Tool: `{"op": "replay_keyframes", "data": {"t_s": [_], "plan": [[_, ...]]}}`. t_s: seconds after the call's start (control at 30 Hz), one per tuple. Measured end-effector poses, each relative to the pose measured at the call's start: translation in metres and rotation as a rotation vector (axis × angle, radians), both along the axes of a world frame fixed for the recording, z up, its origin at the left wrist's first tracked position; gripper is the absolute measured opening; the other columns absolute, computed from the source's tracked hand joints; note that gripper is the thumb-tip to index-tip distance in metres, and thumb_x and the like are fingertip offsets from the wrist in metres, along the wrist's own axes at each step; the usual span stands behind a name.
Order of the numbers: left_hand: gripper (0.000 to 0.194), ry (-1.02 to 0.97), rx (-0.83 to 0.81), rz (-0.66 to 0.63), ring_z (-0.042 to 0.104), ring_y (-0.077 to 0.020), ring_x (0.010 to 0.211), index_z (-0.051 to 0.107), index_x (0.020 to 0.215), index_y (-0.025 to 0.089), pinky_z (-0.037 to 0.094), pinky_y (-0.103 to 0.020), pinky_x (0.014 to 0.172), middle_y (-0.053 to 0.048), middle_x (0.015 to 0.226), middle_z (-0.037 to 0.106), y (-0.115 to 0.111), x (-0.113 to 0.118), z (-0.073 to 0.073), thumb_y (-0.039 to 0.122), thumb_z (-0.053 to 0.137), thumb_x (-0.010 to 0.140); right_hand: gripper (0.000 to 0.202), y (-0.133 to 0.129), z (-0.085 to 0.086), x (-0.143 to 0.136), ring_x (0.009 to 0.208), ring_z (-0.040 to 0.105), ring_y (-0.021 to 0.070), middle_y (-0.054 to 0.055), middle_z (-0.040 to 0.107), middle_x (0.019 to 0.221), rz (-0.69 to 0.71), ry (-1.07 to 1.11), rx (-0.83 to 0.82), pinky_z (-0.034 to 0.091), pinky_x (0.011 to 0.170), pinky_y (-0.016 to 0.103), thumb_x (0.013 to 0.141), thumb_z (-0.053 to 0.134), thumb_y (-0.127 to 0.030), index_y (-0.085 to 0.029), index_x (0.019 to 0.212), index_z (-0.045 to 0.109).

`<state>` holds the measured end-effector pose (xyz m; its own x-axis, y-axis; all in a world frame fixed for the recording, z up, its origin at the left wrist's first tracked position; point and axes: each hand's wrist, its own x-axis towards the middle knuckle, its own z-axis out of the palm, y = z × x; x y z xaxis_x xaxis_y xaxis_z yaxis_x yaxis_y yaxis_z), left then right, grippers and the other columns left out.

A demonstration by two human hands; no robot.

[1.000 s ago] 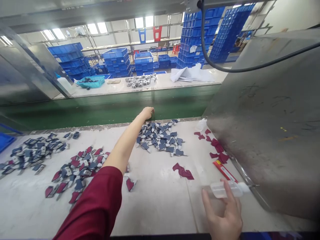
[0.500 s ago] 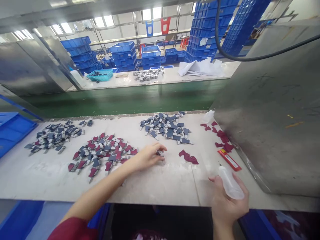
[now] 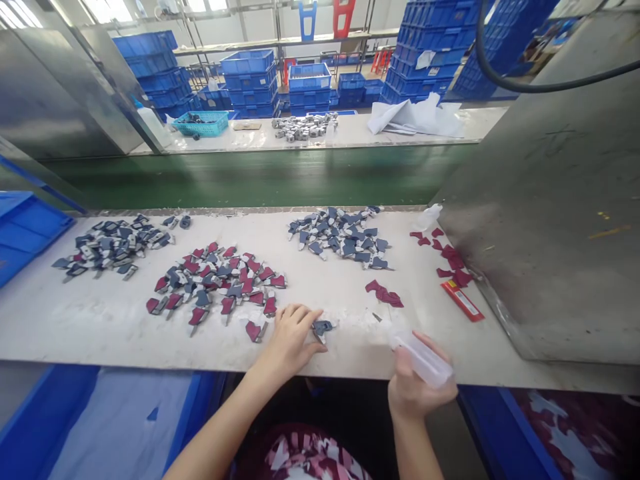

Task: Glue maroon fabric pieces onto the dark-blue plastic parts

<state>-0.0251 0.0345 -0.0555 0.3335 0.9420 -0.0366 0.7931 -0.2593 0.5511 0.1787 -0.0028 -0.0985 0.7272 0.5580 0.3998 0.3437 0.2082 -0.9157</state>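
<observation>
While the left hand (image 3: 295, 337) pinches a blue-grey piece (image 3: 323, 327) at lower centre, the right hand (image 3: 420, 380) grips a translucent bottle (image 3: 425, 359). Both are over the counter (image 3: 345, 343).

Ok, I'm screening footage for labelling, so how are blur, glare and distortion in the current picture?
Head view: the squeeze bottle in the right hand is smeared, its tip unclear; the left hand and blue-grey part look soft; windows are blown out; the green belt carries hazy reflections; lens distortion seems to tilt the blue crates.
</observation>
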Motion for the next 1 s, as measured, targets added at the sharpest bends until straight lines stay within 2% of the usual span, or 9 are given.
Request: {"op": "replay_keyframes", "data": {"t_s": [0.07, 0.17, 0.27, 0.33, 0.4, 0.5, 0.57, 0.73, 1.0], "plan": [[0.058, 0.022, 0.006, 0.056, 0.060, -0.0327, 0.106, 0.061, 0.127, 0.026, 0.042, -0.054, 0.100, -0.009, 0.103, 0.069, -0.002, 0.005, 0.000, 0.040, 0.083, 0.075, 0.034, 0.000, 0.003, -0.009, 0.065, 0.064, 0.0207, 0.006, 0.067, 0.082, 0.066, 0.018, -0.015, 0.053, 0.057, 0.034, 0.069, 0.080, -0.038, -0.014, 0.090, 0.069], [0.088, -0.026, -0.029, 0.127, 0.061, -0.0318, 0.095, 0.047, 0.142, 0.022, 0.044, -0.053, 0.096, -0.007, 0.090, 0.067, -0.007, 0.013, 0.001, 0.055, 0.083, 0.069, 0.034, 0.001, 0.004, -0.011, 0.063, 0.063, 0.0184, 0.006, 0.066, 0.083, 0.105, 0.108, -0.047, 0.052, 0.055, 0.031, 0.073, 0.077, -0.039, -0.013, 0.093, 0.068], [0.108, -0.064, -0.054, 0.064, 0.058, -0.0350, 0.107, 0.039, 0.148, 0.024, 0.044, -0.054, 0.098, -0.012, 0.108, 0.064, -0.008, 0.010, 0.003, 0.055, 0.090, 0.058, 0.033, 0.002, 0.001, -0.008, 0.061, 0.061, 0.0177, 0.005, 0.065, 0.082, 0.072, 0.138, -0.038, 0.049, 0.053, 0.031, 0.073, 0.076, -0.039, -0.013, 0.091, 0.067], [0.097, -0.034, -0.017, -0.001, 0.049, -0.0385, 0.124, 0.045, 0.144, 0.029, 0.040, -0.057, 0.104, -0.016, 0.132, 0.054, -0.006, 0.004, 0.004, 0.045, 0.092, 0.060, 0.030, 0.002, -0.001, -0.006, 0.061, 0.060, 0.0178, 0.005, 0.064, 0.080, 0.038, 0.124, -0.004, 0.048, 0.052, 0.031, 0.074, 0.074, -0.040, -0.014, 0.087, 0.066], [0.074, 0.003, 0.020, -0.062, 0.042, -0.0384, 0.135, 0.053, 0.136, 0.033, 0.037, -0.060, 0.108, -0.015, 0.145, 0.045, -0.002, -0.002, 0.003, 0.031, 0.087, 0.071, 0.029, 0.001, -0.003, -0.006, 0.060, 0.059, 0.0181, 0.005, 0.063, 0.078, 0.014, 0.102, 0.017, 0.047, 0.051, 0.031, 0.075, 0.071, -0.042, -0.015, 0.084, 0.066], [0.035, 0.019, 0.076, -0.078, 0.041, -0.0356, 0.136, 0.063, 0.116, 0.030, 0.039, -0.059, 0.107, -0.013, 0.143, 0.049, 0.002, 0.000, -0.001, 0.020, 0.073, 0.084, 0.029, 0.001, -0.004, -0.010, 0.058, 0.059, 0.0183, 0.005, 0.064, 0.075, 0.008, 0.063, 0.005, 0.047, 0.048, 0.031, 0.076, 0.070, -0.043, -0.015, 0.083, 0.067], [0.020, 0.002, 0.108, -0.052, 0.046, -0.0340, 0.130, 0.064, 0.106, 0.027, 0.043, -0.057, 0.104, -0.013, 0.133, 0.057, 0.001, 0.006, -0.005, 0.019, 0.068, 0.088, 0.029, 0.000, -0.004, -0.012, 0.059, 0.063, 0.0202, 0.007, 0.067, 0.076, 0.030, 0.041, -0.005, 0.050, 0.049, 0.033, 0.076, 0.071, -0.042, -0.014, 0.084, 0.069], [0.012, -0.112, 0.084, 0.061, 0.063, -0.0273, 0.096, 0.062, 0.105, 0.024, 0.052, -0.046, 0.088, -0.008, 0.098, 0.070, -0.005, 0.013, -0.017, 0.020, 0.060, 0.094, 0.027, 0.001, 0.000, -0.014, 0.065, 0.072, 0.0255, 0.011, 0.076, 0.079, 0.184, -0.081, -0.068, 0.058, 0.055, 0.035, 0.076, 0.074, -0.039, -0.012, 0.082, 0.074], [0.012, -0.279, 0.049, 0.158, 0.064, -0.0274, 0.096, 0.066, 0.102, 0.023, 0.052, -0.044, 0.088, -0.008, 0.096, 0.072, -0.004, 0.009, -0.031, 0.023, 0.065, 0.091, 0.023, 0.006, 0.007, -0.018, 0.052, 0.068, 0.0196, 0.006, 0.075, 0.067, 0.334, -0.152, -0.142, 0.054, 0.047, 0.026, 0.078, 0.075, -0.037, -0.014, 0.081, 0.077]]}}
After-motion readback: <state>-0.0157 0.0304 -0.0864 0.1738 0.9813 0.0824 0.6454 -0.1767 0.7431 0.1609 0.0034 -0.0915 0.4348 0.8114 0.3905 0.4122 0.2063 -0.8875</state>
